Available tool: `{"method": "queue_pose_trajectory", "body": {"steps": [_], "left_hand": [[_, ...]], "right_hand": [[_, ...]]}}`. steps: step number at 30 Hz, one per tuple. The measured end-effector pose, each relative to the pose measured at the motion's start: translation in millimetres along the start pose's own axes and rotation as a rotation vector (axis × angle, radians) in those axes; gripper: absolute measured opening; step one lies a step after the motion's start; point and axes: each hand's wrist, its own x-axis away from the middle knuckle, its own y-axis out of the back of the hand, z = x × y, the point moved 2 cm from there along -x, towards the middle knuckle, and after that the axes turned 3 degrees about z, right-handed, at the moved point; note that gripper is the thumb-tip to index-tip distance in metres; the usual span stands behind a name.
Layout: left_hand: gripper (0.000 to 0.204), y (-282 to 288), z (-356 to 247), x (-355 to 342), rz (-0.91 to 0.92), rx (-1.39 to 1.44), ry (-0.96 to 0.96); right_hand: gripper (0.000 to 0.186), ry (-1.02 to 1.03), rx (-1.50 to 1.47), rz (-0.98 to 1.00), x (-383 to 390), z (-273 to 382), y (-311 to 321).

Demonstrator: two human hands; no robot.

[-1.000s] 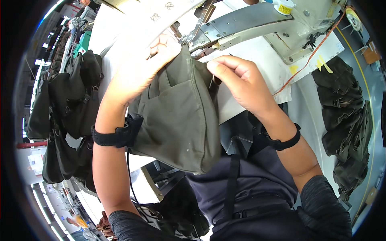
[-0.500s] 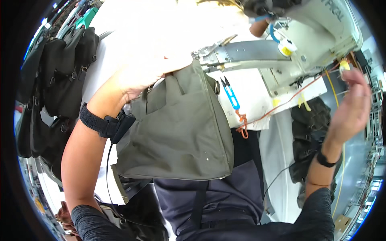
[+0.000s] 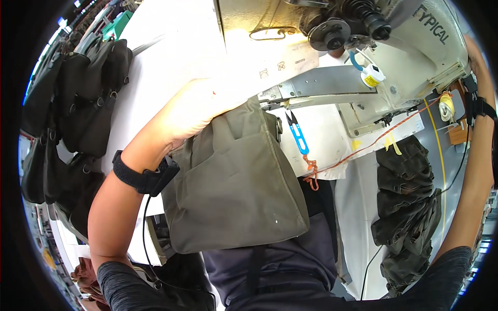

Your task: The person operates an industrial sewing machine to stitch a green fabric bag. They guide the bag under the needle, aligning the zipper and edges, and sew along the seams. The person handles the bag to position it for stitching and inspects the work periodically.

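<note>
My left hand (image 3: 199, 109) is on the top edge of an olive fabric bag (image 3: 233, 192) at the sewing machine's narrow bed (image 3: 324, 78), gripping it; glare washes out much of its fingers. The bag hangs over the table's front, against my lap, with a pocket and seam visible. My right hand (image 3: 474, 59) is raised at the far right edge beside the machine's pale body (image 3: 425, 57), its fingers too small and cut off to make out. Blue thread snips (image 3: 298, 135) with an orange cord lie on the table right of the bag.
Dark bags (image 3: 72, 114) are piled along the left side, and more (image 3: 402, 197) hang or lie at the right. A small white bottle (image 3: 371, 75) is on the machine. A red cord (image 3: 363, 150) runs along the table's edge. A black cable hangs from my left wrist strap.
My right hand has left the bag and moved up and right to the machine's far side. The snips have come into view. The view has shifted, showing more of the machine head.
</note>
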Motion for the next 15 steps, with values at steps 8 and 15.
{"method": "queue_pose_trajectory", "body": {"steps": [8,15], "left_hand": [[0.031,-2,5,-5,0.049,0.170,0.125],[0.030,1,13,-4,0.028,0.259,0.156]], "right_hand": [[0.065,-0.042,-0.181,-0.194,60,-33,-30],[0.045,0.139,-0.024,-0.068,49,-41,21]]}}
